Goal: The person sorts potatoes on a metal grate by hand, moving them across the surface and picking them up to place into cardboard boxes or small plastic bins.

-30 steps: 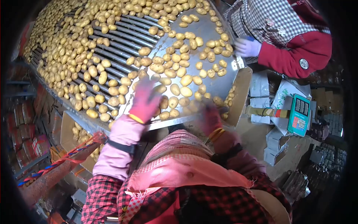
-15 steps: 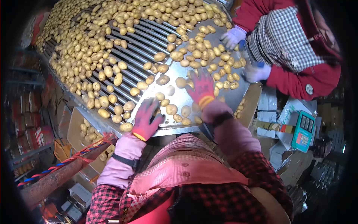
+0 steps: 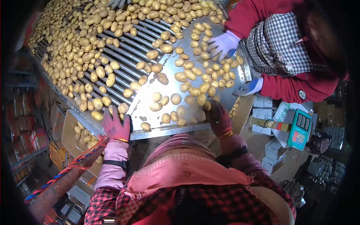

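Okay, so you've shifted both hands since half a second ago. Your right hand (image 3: pixel 218 118) was way out over the middle of the metal plate (image 3: pixel 138 110), and now it's pulled back to the near right corner, right up by a few potatoes (image 3: pixel 201 99). It's dark and smeary there, so I can't tell whether those fingers are curled, pressed together or pinching anything.

Your left hand (image 3: pixel 117 125) has slid left off the plate's middle onto the left part of the rim. Its fingers are spread with the thumb sticking out to the side, and I don't see it gripping anything. One potato sits just by the fingertips, where the roller bars (image 3: pixel 125 56) meet the plate.

What that means, I reckon: your right is the one close to the loose potatoes now, while your left is more at the edge. The potatoes on the plate mostly lie right of centre, plus a small bunch near the front lip, and loads more are up on the bars.

Your co-worker has also reached in, one purple-gloved hand (image 3: pixel 224 44) fanned over the potatoes, the other hand (image 3: pixel 249 87) at the side rim.
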